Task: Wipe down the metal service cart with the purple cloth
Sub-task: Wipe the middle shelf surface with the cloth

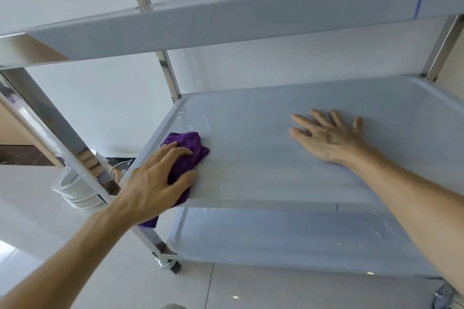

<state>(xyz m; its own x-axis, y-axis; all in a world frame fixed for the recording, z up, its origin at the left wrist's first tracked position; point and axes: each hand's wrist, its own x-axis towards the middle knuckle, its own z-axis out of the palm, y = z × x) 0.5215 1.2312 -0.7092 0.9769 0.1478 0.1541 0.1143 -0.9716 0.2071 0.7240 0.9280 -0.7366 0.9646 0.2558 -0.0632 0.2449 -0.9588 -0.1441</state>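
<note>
Middle shelf [288, 158] of the metal service cart [175, 25], seen from above and in front. My left hand [160, 178] presses the purple cloth [187, 145] against the shelf at its front-left corner; the fingers curl over the bunched cloth and the thumb pins it from the right, so the cloth is gripped as a pad rather than laid out flat. One tail of the cloth hangs over the front edge, below my wrist. My right hand [329, 138] lies flat on the right half of the shelf, fingers spread and straight, holding nothing; I judge that it braces my reach and steadies the cart, which stands on castors [170, 264].

Pale streaks [195, 120] show on the shelf just beyond the cloth, near the back-left corner, probably the next ground to cover. Similar marks [376, 231] lie toward the right of the bottom shelf [276, 236].

The shelf has a raised lip along its left and back edges, which would stop a stroke there. Between my two hands the surface is bare, giving open room for a sweep to the right until the cloth meets the braced hand. The top shelf [226, 17] overhangs, limiting how high I can lift. A stack of white plates [75, 190] sits on the floor [62, 246] beyond the left upright [50, 128], apart from the cloth.
</note>
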